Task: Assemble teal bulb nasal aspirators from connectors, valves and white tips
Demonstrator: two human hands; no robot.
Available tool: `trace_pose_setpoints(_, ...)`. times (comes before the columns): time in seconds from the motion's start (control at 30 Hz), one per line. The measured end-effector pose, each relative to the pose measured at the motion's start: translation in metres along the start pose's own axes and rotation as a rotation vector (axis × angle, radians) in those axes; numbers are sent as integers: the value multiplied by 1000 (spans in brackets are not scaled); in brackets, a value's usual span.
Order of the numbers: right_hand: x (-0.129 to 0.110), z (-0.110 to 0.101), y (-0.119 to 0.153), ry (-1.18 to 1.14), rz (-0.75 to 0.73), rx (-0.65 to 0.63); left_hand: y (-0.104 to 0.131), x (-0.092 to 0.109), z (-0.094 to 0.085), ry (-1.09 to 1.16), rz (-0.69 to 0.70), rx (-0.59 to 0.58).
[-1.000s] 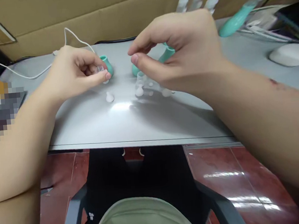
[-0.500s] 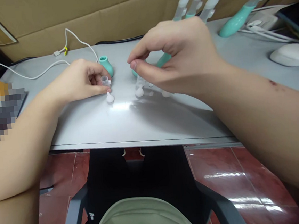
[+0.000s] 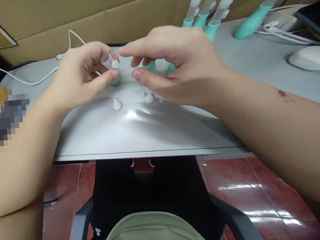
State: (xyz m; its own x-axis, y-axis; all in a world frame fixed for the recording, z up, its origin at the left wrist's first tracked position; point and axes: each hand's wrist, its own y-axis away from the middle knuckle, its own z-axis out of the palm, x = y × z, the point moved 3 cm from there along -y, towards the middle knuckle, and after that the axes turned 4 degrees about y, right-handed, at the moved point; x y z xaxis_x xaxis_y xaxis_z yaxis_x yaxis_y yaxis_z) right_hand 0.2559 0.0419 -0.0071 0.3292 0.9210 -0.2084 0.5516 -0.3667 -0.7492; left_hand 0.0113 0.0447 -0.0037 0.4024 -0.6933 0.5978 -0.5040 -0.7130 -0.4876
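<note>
My left hand (image 3: 88, 68) holds a small clear plastic tube (image 3: 109, 61) between thumb and fingers, tilted above the desk. Behind and below it a teal bulb (image 3: 115, 80) shows in part. My right hand (image 3: 174, 62) hovers to the right, fingers apart, with nothing between thumb and forefinger. Parts of more teal bulbs (image 3: 152, 66) are visible behind its fingers. Below the hands a white nozzle tip (image 3: 116, 104) stands on the desk. Another white tip (image 3: 148, 97) is further right, next to small pieces that my right hand partly hides.
At the back stand several teal bulbs with clear tubes and white tips (image 3: 215, 16); one more (image 3: 253, 22) leans farther right. A white mouse (image 3: 311, 58) lies at the right. A white cable (image 3: 37, 83) runs across the back left of the grey desk (image 3: 94, 140).
My left hand has lifted the clear tube off the desk, up and away from the white tip. My right hand has moved slightly left and its fingers have spread.
</note>
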Motion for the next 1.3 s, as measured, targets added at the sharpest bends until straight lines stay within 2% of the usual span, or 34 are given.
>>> trace_pose_setpoints(0.07, 1, 2, -1, 5, -13, 8, -1, 6, 3, -2, 62, 27)
trace_pose_setpoints(0.2, -5, 3, 0, 42, 42, -100, -4, 21, 10, -104, 24, -6)
trace_pose_setpoints(0.27, -11, 2, 1, 62, 77, -130, -4, 28, 13, -127, 59, -15)
trace_pose_setpoints(0.37, -17, 1, 1, 56, 80, -105, -3, 32, 14, -97, 129, -9)
trace_pose_setpoints(0.5, -14, -3, 1, -66, 110, 8, -1, 15, 5, -110, 101, -15)
trace_pose_setpoints(0.57, -12, -6, 2, -79, 128, 31, -1, 3, -7, -181, 134, 121)
trace_pose_setpoints(0.6, -11, -7, 2, -69, 131, 34, -1, -5, -13, -214, 89, 185)
trace_pose_setpoints(0.7, -10, -9, 2, -50, 138, 40, -3, -26, -22, -236, -70, 268)
trace_pose_setpoints(0.77, -9, -8, 1, -59, 153, 43, -5, -33, -19, -219, -190, 234)
trace_pose_setpoints(0.87, -6, -6, 0, -77, 147, 50, -7, -33, -4, -177, -271, 68)
trace_pose_setpoints(0.93, -4, -6, 1, -83, 139, 49, -8, -30, 4, -153, -267, -6)
trace_pose_setpoints(1.13, 2, -6, 4, -86, 161, 68, -8, -30, 8, -115, -194, 57)
trace_pose_setpoints(1.3, 4, -3, 3, -170, 255, 88, -5, -22, 0, 47, -25, 132)
